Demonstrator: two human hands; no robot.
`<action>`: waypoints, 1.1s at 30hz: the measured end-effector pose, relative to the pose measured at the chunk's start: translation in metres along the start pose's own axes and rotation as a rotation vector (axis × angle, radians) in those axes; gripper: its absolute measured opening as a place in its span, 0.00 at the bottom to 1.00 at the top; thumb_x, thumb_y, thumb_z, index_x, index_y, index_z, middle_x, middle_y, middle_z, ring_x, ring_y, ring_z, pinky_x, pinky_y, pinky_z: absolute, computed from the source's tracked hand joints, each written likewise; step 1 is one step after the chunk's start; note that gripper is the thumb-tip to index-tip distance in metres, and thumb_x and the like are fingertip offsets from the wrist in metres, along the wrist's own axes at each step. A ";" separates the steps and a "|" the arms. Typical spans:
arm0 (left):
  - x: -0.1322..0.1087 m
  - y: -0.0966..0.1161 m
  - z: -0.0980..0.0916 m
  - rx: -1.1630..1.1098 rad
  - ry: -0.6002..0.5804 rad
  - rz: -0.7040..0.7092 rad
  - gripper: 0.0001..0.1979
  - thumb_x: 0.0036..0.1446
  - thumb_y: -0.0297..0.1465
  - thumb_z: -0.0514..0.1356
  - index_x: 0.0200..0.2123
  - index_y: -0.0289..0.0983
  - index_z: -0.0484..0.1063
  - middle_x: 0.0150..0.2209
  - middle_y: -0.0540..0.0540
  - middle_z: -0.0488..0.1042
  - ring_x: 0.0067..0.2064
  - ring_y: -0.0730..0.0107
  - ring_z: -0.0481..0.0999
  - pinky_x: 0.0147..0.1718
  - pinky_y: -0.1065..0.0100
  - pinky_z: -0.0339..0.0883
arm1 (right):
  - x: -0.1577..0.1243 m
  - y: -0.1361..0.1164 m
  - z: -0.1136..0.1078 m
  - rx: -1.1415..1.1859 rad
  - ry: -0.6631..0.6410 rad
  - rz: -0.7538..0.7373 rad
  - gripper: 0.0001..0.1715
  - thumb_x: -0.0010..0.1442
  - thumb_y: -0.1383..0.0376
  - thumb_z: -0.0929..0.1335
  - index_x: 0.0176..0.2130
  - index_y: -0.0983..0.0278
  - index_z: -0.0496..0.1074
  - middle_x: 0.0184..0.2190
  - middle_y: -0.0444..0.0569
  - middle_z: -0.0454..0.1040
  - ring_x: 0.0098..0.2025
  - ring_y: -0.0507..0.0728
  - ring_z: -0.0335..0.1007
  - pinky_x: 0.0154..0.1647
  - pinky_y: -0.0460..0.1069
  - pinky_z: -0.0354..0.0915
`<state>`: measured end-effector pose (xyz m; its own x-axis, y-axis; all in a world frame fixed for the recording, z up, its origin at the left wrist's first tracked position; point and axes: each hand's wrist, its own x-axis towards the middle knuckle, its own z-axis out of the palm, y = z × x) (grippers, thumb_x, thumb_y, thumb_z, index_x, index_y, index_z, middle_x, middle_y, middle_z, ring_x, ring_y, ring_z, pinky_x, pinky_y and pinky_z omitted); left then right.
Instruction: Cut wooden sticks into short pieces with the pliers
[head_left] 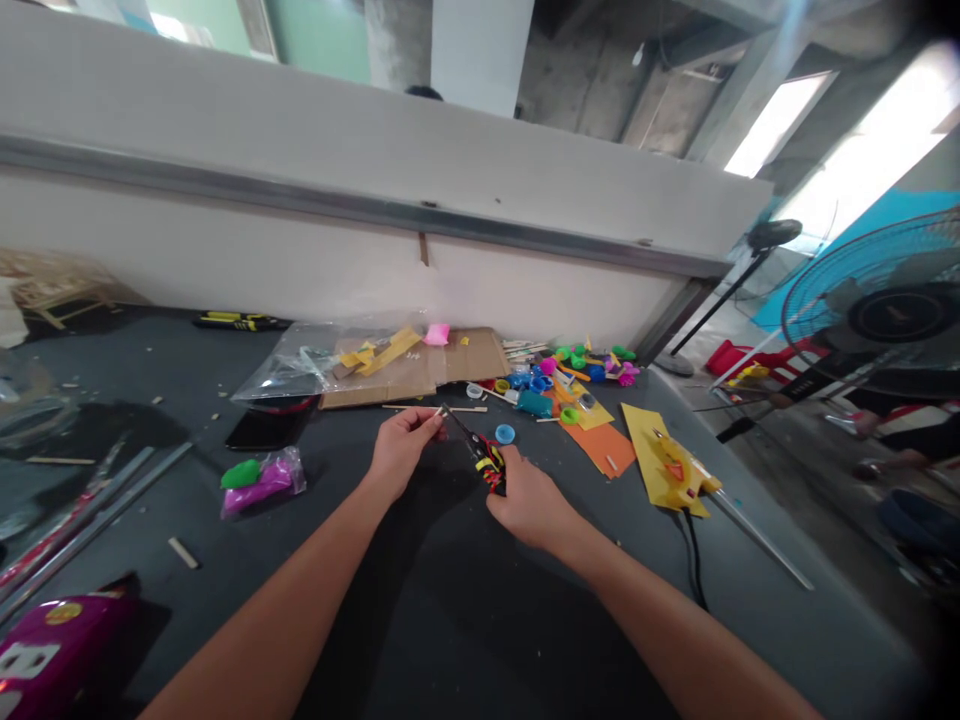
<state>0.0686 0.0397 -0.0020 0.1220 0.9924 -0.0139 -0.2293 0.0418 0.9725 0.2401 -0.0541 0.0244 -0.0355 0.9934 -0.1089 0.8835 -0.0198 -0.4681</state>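
Note:
My right hand [536,500] is wrapped round the red, black and yellow handles of a pair of pliers [474,440]. Their narrow dark jaws point up and left, toward my left hand [401,450]. That hand is closed in a pinch, with a small pale piece, likely a wooden stick [439,411], between thumb and finger. The piece meets the tips of the jaws; whether they grip it is too small to tell. Just beyond the fingers a thin wooden stick [472,408] lies on the dark table. A blue cap [505,434] sits beside the pliers.
A yellow glue gun [679,480] with a black cord lies on yellow paper at the right. Farther back are cardboard [480,355], a plastic bag [285,365] and colourful clay pieces [592,365]. To the left lie a phone [262,430], purple clay [262,485] and metal strips [112,515].

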 end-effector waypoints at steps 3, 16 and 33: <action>0.002 -0.002 -0.002 0.088 0.008 0.063 0.17 0.41 0.40 0.65 0.30 0.33 0.73 0.24 0.49 0.73 0.27 0.74 0.71 0.31 0.71 0.66 | 0.000 0.000 0.000 0.000 -0.003 0.023 0.27 0.50 0.64 0.64 0.49 0.65 0.57 0.39 0.54 0.70 0.39 0.61 0.68 0.35 0.49 0.56; 0.000 -0.005 -0.003 -0.009 -0.027 0.009 0.15 0.41 0.37 0.66 0.31 0.33 0.73 0.25 0.50 0.73 0.27 0.75 0.72 0.33 0.70 0.68 | 0.001 0.000 -0.003 -0.044 -0.041 0.017 0.26 0.50 0.63 0.64 0.48 0.66 0.56 0.37 0.54 0.70 0.37 0.61 0.69 0.33 0.50 0.57; 0.002 -0.002 -0.005 -0.125 -0.113 -0.140 0.14 0.39 0.34 0.68 0.27 0.31 0.72 0.24 0.50 0.73 0.25 0.77 0.71 0.31 0.71 0.70 | -0.001 -0.005 -0.001 -0.046 -0.007 0.020 0.28 0.49 0.63 0.64 0.50 0.66 0.55 0.42 0.56 0.68 0.42 0.61 0.67 0.38 0.50 0.59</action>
<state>0.0641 0.0422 -0.0048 0.2671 0.9570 -0.1137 -0.3198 0.1993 0.9263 0.2364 -0.0549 0.0279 -0.0204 0.9920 -0.1245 0.9045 -0.0347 -0.4250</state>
